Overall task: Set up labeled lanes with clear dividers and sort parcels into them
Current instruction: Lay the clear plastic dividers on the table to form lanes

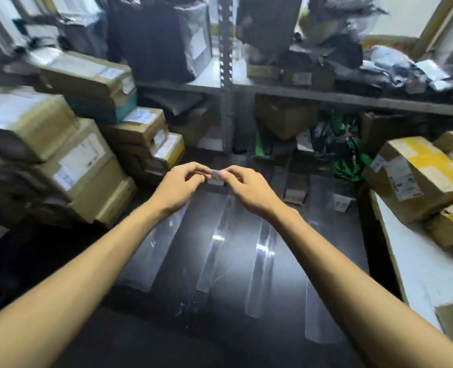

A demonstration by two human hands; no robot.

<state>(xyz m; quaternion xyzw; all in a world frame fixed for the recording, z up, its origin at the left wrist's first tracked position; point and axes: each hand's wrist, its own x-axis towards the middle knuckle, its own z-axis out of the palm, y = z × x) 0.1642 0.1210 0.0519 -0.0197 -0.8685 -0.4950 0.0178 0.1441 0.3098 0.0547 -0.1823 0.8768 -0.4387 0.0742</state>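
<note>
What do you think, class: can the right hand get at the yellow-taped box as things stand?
Probably yes, once freed: the right hand and left hand both pinch a small label, so it is busy. The path to the yellow-taped box looks open, with nothing between.

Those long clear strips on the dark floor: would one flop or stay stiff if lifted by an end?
Probably bendy: the clear strip looks thin and lies flat on the floor. Likely light for its length. Its glossy glare suggests a slick surface, so fingers might slip.
</note>
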